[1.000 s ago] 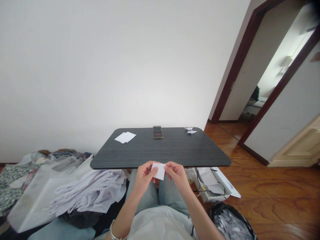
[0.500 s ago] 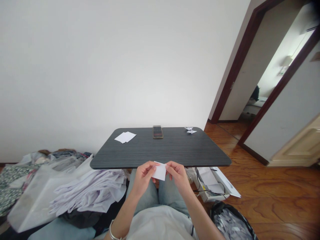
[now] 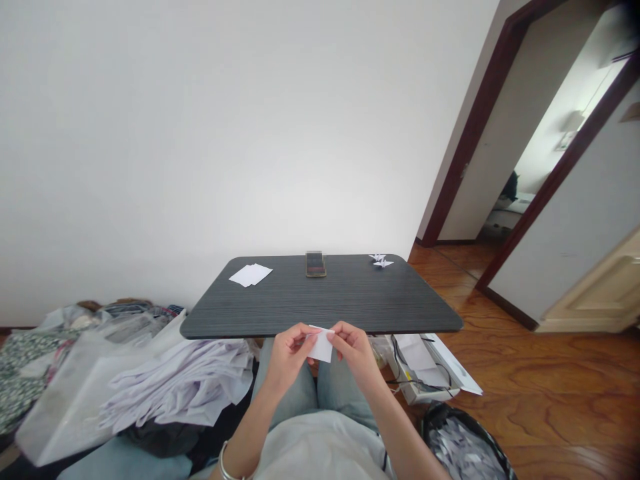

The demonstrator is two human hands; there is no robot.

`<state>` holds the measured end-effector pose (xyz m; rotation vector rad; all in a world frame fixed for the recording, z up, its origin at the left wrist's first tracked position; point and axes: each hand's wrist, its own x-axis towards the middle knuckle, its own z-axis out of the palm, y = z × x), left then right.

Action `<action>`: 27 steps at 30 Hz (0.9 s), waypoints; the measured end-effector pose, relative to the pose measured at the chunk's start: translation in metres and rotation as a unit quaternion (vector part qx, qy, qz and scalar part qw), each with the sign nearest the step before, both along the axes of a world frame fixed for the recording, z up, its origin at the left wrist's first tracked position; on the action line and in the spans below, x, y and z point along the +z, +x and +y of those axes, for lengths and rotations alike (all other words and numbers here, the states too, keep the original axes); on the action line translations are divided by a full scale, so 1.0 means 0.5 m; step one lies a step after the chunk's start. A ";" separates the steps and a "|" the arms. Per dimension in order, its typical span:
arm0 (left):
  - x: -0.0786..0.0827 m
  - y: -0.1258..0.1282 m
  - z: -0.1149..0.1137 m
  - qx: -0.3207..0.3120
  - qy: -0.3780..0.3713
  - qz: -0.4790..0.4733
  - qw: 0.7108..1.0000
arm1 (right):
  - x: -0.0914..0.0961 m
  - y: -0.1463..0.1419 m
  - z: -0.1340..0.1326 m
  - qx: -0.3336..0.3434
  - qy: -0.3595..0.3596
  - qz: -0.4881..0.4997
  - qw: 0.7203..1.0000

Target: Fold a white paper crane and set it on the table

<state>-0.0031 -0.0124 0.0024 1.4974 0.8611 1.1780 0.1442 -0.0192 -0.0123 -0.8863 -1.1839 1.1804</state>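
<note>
Between my two hands is a small white piece of paper (image 3: pixel 321 349), held just past the near edge of the dark table (image 3: pixel 300 307), above my lap. My left hand (image 3: pixel 293 350) pinches its left side between thumb and fingers. At the upper right corner, my right hand (image 3: pixel 351 347) grips it the same way. The paper's top edge looks bent or folded, though the fingers cover part of it. Several white paper sheets (image 3: pixel 250 274) lie overlapped on the table's far left. Two folded paper cranes (image 3: pixel 383 263) rest at the far right corner.
A phone (image 3: pixel 315 264) lies at the table's back middle. Clothes and white cloth (image 3: pixel 185 380) are heaped on the left. On the floor to the right are a white box (image 3: pixel 425 373) with cables and a black bag (image 3: pixel 465 447) of paper scraps. A doorway opens at right.
The paper's upper edge has tipped and now looks folded over, with both thumbs shifted slightly on it. My hands stay in nearly the same place.
</note>
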 end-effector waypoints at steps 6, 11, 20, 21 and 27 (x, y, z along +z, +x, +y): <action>-0.003 -0.002 0.001 -0.008 -0.001 -0.003 1.000 | 0.009 0.006 -0.002 0.003 -0.005 0.009 1.000; -0.006 -0.004 0.003 -0.008 0.006 0.004 1.000 | 0.008 0.011 -0.001 -0.002 0.010 -0.012 1.000; -0.004 -0.004 0.004 -0.001 0.013 0.022 1.000 | 0.009 0.018 0.003 0.002 0.024 -0.027 0.999; -0.004 -0.004 0.004 0.001 0.013 0.022 1.000 | 0.009 0.018 0.003 0.002 0.025 -0.027 0.999; -0.009 -0.001 0.004 0.025 0.008 0.013 1.000 | 0.000 0.010 0.003 -0.002 0.022 -0.015 1.000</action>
